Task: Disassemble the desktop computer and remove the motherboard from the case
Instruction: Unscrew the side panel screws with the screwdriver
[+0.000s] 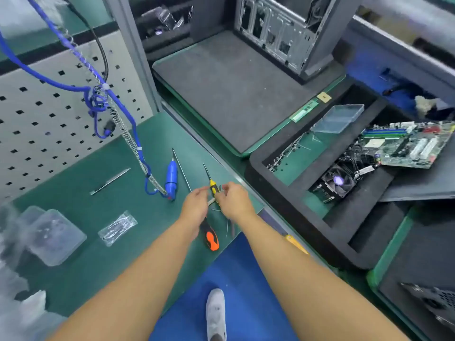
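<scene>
Two bare hands are close together over the green table (98,210), in the middle of the view. The left hand (194,203) and the right hand (234,200) both have bent fingers, with the tips by the handle of one small yellow screwdriver (213,187) that lies between them. I cannot tell if the fingers pinch it or only come near it.

There are three screwdrivers on the table. The yellow one is between the hands. One with an orange and black handle (209,237) lies nearer, partly under the left wrist. One blue power screwdriver (171,175) lies just left of the hands, with a blue cable (49,80) running up from it. One long thin metal rod (182,171) lies beside the blue one. One silver tool (109,181) lies further left. One small clear bag (117,227) sits near left. Clear plastic boxes (49,235) sit at the left edge, too blurry to count.

One motherboard (413,143) is out of the case. It lies tilted on the black foam tray (270,193) at the far right. One black fan (338,180) sits in the tray just left of it. One clear lid (338,118) lies further back.

One computer case (283,33) stands far away on a grey pad (234,89). Part of a second case (430,303) shows at the near right. One white shoe (216,313) stands on the blue floor (246,279).
</scene>
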Action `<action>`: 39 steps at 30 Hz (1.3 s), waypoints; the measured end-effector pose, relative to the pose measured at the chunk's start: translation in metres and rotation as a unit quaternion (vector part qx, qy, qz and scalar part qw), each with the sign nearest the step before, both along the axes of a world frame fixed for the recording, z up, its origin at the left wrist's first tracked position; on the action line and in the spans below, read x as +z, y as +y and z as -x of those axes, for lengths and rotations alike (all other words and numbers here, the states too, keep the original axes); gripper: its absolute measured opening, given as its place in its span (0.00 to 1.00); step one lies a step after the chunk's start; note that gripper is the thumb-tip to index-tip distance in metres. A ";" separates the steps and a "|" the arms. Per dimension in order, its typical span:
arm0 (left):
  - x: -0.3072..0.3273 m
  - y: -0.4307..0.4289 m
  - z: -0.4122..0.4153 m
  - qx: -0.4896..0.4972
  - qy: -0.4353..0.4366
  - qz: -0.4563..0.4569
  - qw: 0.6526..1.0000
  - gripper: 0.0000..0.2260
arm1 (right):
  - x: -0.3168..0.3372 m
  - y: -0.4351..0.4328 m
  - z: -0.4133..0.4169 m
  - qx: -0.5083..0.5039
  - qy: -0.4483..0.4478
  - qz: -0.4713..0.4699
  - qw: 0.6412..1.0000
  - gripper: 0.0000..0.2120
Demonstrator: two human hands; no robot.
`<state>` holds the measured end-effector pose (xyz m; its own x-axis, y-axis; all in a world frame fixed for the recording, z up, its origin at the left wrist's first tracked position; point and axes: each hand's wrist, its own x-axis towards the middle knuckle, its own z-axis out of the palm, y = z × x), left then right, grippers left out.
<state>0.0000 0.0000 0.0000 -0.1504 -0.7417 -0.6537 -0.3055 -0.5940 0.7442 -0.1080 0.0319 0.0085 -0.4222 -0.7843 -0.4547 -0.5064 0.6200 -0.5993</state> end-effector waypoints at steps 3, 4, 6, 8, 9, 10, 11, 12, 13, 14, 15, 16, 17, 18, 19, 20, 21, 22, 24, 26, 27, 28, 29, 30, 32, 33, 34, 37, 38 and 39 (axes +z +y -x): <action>-0.010 -0.005 0.001 0.024 0.021 -0.029 0.999 0.14 | -0.014 -0.010 -0.009 0.023 0.045 -0.047 0.998 0.17; -0.014 -0.005 0.000 0.033 0.027 -0.041 0.998 0.13 | -0.018 -0.012 -0.012 0.024 0.061 -0.058 0.996 0.17; -0.017 -0.006 0.000 0.042 0.039 -0.060 0.997 0.08 | -0.026 -0.017 -0.016 0.036 0.098 -0.069 0.992 0.17; -0.017 -0.007 0.000 0.048 0.045 -0.067 0.996 0.06 | -0.031 -0.021 -0.015 0.053 0.134 -0.065 0.987 0.15; -0.018 -0.008 0.000 0.047 0.041 -0.068 0.996 0.06 | -0.031 -0.023 -0.013 0.054 0.139 -0.066 0.987 0.13; -0.017 -0.008 -0.001 0.044 0.038 -0.066 0.996 0.05 | -0.030 -0.025 -0.012 0.049 0.135 -0.062 0.988 0.10; -0.016 -0.009 -0.002 0.041 0.036 -0.061 0.997 0.05 | -0.027 -0.026 -0.010 0.035 0.118 -0.054 0.991 0.08; -0.013 -0.008 -0.002 0.037 0.035 -0.054 0.997 0.06 | -0.023 -0.026 -0.007 0.010 0.088 -0.041 0.995 0.05; -0.011 -0.007 -0.002 0.032 0.034 -0.046 0.998 0.06 | -0.015 -0.024 -0.004 -0.021 0.046 -0.022 0.998 0.04; -0.006 -0.005 -0.001 0.029 0.036 -0.036 0.998 0.08 | -0.007 -0.020 0.000 -0.052 0.003 0.003 0.999 0.04; -0.001 -0.004 0.000 0.029 0.045 -0.025 0.998 0.09 | 0.004 -0.015 0.005 -0.078 -0.034 0.033 0.996 0.04; 0.007 -0.002 0.003 0.027 0.058 -0.015 0.998 0.09 | 0.015 -0.008 0.010 -0.095 -0.064 0.059 0.992 0.03; 0.014 0.000 0.007 0.021 0.077 -0.006 0.997 0.09 | 0.027 0.000 0.015 -0.107 -0.092 0.081 0.987 0.03; 0.023 0.003 0.013 0.009 0.099 0.002 0.995 0.10 | 0.039 0.008 0.021 -0.117 -0.124 0.098 0.981 0.04; 0.032 0.007 0.020 -0.007 0.122 0.008 0.992 0.10 | 0.050 0.018 0.026 -0.127 -0.157 0.111 0.973 0.05; 0.042 0.011 0.029 -0.028 0.144 0.013 0.989 0.10 | 0.062 0.029 0.033 -0.133 -0.181 0.118 0.967 0.07; 0.052 0.017 0.038 -0.051 0.162 0.019 0.985 0.10 | 0.073 0.040 0.040 -0.136 -0.194 0.125 0.964 0.07; 0.062 0.024 0.049 -0.075 0.179 0.024 0.981 0.09 | 0.084 0.052 0.049 -0.141 -0.200 0.132 0.960 0.06; 0.082 0.042 0.072 -0.114 0.211 0.034 0.970 0.08 | 0.104 0.079 0.068 -0.168 -0.215 0.150 0.950 0.05; 0.102 0.063 0.097 -0.152 0.251 0.036 0.955 0.07 | 0.125 0.109 0.088 -0.213 -0.242 0.169 0.931 0.07; 0.112 0.076 0.111 -0.175 0.269 0.035 0.946 0.07 | 0.135 0.126 0.098 -0.233 -0.254 0.183 0.921 0.08; 0.123 0.089 0.126 -0.199 0.285 0.032 0.937 0.09 | 0.145 0.144 0.107 -0.250 -0.260 0.201 0.911 0.07; 0.133 0.103 0.140 -0.223 0.299 0.030 0.927 0.10 | 0.154 0.163 0.117 -0.265 -0.262 0.221 0.901 0.07; 0.142 0.119 0.154 -0.247 0.308 0.030 0.918 0.11 | 0.162 0.184 0.125 -0.279 -0.262 0.242 0.892 0.06; 0.156 0.152 0.181 -0.293 0.320 0.044 0.900 0.11 | 0.176 0.227 0.141 -0.317 -0.258 0.279 0.869 0.06; 0.161 0.169 0.193 -0.317 0.327 0.051 0.889 0.10 | 0.183 0.249 0.147 -0.333 -0.249 0.297 0.860 0.09; 0.165 0.187 0.204 -0.341 0.334 0.056 0.877 0.09 | 0.189 0.272 0.153 -0.346 -0.236 0.314 0.852 0.12; 0.179 0.246 0.238 -0.411 0.336 0.076 0.844 0.08 | 0.204 0.342 0.170 -0.375 -0.207 0.367 0.826 0.15; 0.184 0.267 0.250 -0.424 0.330 0.093 0.838 0.08 | 0.208 0.367 0.175 -0.390 -0.198 0.375 0.817 0.14; 0.189 0.289 0.262 -0.432 0.321 0.120 0.834 0.06 | 0.212 0.391 0.180 -0.407 -0.187 0.379 0.810 0.14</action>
